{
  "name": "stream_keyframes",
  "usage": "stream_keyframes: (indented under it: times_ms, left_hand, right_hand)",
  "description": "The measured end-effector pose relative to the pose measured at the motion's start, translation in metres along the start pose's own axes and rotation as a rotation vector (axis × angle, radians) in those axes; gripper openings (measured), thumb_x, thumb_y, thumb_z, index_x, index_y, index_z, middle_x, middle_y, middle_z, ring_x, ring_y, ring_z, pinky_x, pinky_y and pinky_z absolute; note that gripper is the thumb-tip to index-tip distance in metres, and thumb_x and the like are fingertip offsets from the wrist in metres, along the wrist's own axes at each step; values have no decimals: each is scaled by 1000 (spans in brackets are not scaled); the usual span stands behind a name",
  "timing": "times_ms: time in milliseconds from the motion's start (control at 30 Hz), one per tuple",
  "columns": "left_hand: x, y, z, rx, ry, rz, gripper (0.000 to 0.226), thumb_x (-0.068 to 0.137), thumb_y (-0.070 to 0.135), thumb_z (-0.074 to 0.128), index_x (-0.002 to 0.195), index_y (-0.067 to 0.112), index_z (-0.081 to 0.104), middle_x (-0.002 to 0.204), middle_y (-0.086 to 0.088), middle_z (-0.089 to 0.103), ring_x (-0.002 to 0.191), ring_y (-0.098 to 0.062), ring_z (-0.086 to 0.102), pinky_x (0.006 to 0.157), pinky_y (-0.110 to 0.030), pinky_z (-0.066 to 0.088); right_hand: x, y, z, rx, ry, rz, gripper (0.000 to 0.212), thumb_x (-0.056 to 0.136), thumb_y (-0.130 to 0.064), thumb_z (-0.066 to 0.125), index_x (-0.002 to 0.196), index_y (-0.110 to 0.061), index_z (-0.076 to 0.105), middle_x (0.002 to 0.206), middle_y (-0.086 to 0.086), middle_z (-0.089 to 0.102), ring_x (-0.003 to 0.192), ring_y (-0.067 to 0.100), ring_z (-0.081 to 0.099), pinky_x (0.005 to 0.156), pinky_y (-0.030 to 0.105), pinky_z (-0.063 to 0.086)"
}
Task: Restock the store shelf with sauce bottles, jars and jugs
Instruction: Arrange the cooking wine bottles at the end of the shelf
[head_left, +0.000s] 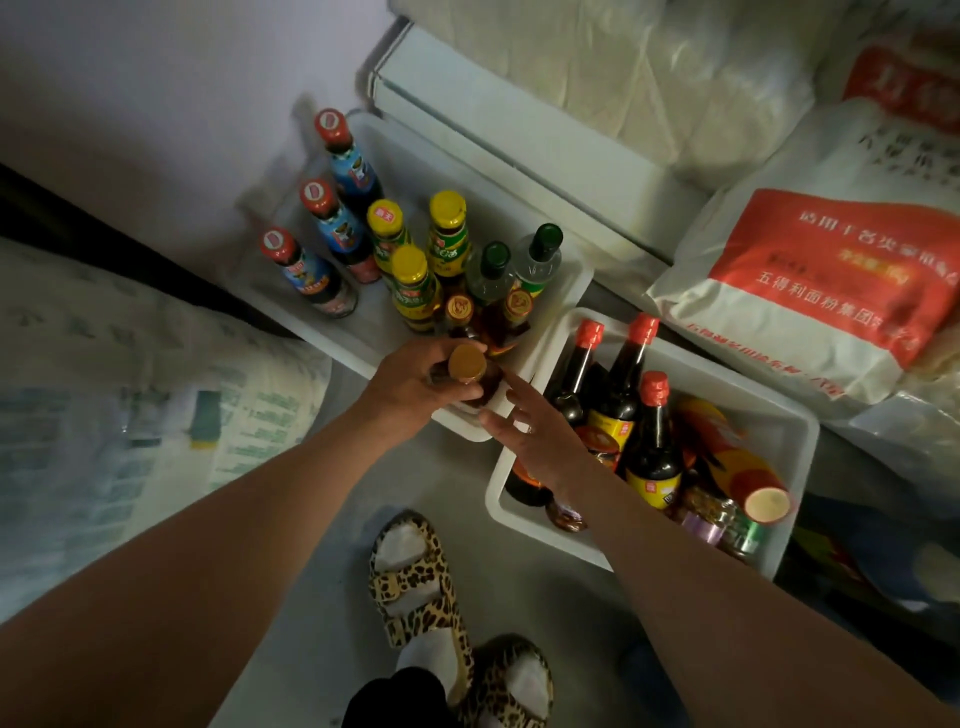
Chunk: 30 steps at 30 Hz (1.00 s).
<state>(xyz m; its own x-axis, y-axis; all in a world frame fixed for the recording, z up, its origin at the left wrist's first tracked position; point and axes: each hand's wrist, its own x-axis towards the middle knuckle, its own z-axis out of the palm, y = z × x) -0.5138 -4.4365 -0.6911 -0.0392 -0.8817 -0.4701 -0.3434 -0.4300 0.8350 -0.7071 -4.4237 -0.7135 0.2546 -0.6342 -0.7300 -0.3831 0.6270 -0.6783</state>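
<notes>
- While the left hand (410, 382) is gripping a gold-capped bottle (470, 376) at the near corner of the low white shelf (363, 332), the right hand (530, 431) is hovering just beside it, fingers straight and holding nothing.
- Red-capped, yellow-capped and green-capped bottles are standing upright behind it.
- A white bin (540, 525) is sitting at the right, holding dark red-capped bottles (623, 384).

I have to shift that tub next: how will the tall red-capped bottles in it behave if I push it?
The tall red-capped bottles look top-heavy and narrow, so they may tip. They stand loosely in the white tub, apt to knock together. Being dark and seemingly full, they probably add weight.
</notes>
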Motion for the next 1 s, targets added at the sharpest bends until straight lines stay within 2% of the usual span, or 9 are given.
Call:
stream_keyframes:
  times_ms: [133,300,400,500,600,667,833,900,1000]
  left_hand:
    - [-28,60,-19,-63,-25,52,29,79,-5,74,106,6,69,92,10,65,81,19,59,71,-1,41]
    - [-75,153,-52,-58,32,91,19,75,32,80,91,40,74,78,21,70,78,11,63,72,-7,45]
    - [-110,218,-75,-51,87,88,27,73,43,81,92,24,76,75,3,71,75,-3,67,74,-22,52]
    - [-149,293,-101,-45,123,111,29,74,45,79,90,21,77,81,-1,74,82,-12,71,86,-37,57]
    - [-187,378,-129,-7,191,164,27,78,50,76,83,23,77,73,7,73,72,0,68,75,-27,56]
    - [-216,438,-149,-5,245,207,28,78,54,74,78,27,76,66,14,70,65,4,64,65,-19,47]
    - [-286,580,-196,-72,306,348,49,71,66,73,88,20,79,83,4,77,85,-15,72,88,-38,54]
    - [-310,628,-211,-82,327,406,55,64,73,70,88,25,79,84,5,76,85,-13,72,87,-36,55]
    - [-335,688,-235,-137,329,505,39,78,56,74,97,22,76,89,4,76,83,-8,71,78,-28,52]
  right_hand:
    - [-38,-35,-7,-30,35,-40,74,83,-43,79,143,-53,38,145,-15,45,133,15,43,108,43,42]
    - [-112,-110,-11,-23,22,-133,66,80,-33,84,129,-59,47,126,-33,52,125,9,47,106,38,41]
    - [-160,-157,-10,-8,5,-199,72,70,-45,89,133,-40,57,126,-16,66,122,5,58,106,43,48]
    - [-218,-212,-12,-39,20,-269,59,73,-46,87,126,-39,61,118,-10,71,114,12,66,100,49,53]
    - [-283,-266,-21,-8,43,-384,44,85,-25,81,124,-30,63,114,-3,74,108,17,69,95,46,57]
    - [-327,-301,-29,16,57,-445,49,81,-25,82,126,-27,63,116,-1,74,110,19,69,95,46,57]
    - [-424,-385,-54,10,114,-615,50,84,-12,81,129,-22,62,114,2,74,110,25,68,90,47,59]
    - [-456,-426,-62,8,141,-696,46,84,-10,80,126,-21,63,111,4,75,106,27,69,81,42,60]
    - [-490,-483,-69,65,180,-796,42,80,-13,83,117,-21,65,105,2,76,98,23,72,72,31,58]
